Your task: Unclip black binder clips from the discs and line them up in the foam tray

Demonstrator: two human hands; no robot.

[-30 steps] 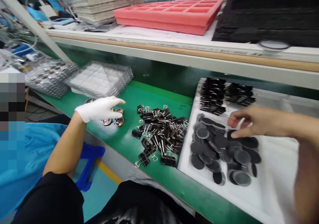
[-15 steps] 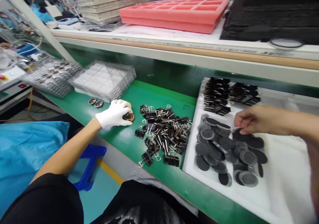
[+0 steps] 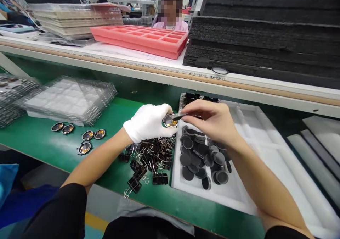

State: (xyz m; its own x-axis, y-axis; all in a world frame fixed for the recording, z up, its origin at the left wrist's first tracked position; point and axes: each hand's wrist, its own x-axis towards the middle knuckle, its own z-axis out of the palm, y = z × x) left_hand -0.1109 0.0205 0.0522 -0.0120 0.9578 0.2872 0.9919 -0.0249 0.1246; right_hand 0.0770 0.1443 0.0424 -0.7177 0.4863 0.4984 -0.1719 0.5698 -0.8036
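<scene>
In the head view my left hand (image 3: 148, 122), in a white glove, grips a small round metal-rimmed piece (image 3: 166, 120) with a shiny amber and grey face. My bare right hand (image 3: 212, 120) pinches a thin black disc (image 3: 177, 117) at the edge of that face; whether the two touch I cannot tell. Below my right hand, dark round discs (image 3: 198, 155) lie heaped in a white foam tray (image 3: 183, 186). Black binder clips (image 3: 159, 178) are piled under my left hand. Several similar round pieces (image 3: 84, 148) rest on the green table to the left.
Clear plastic trays (image 3: 66, 99) are stacked at the left. Across the back runs a shelf edge (image 3: 148, 70), holding a pink foam tray (image 3: 140, 40) and stacked black foam (image 3: 255, 37). A person (image 3: 170, 19) sits behind it. Pale sheets (image 3: 316, 161) lie far right.
My left hand has lifted a round piece and moved right, above the clips. My right hand has brought a black disc from the heap leftward to it. The view has turned right.
</scene>
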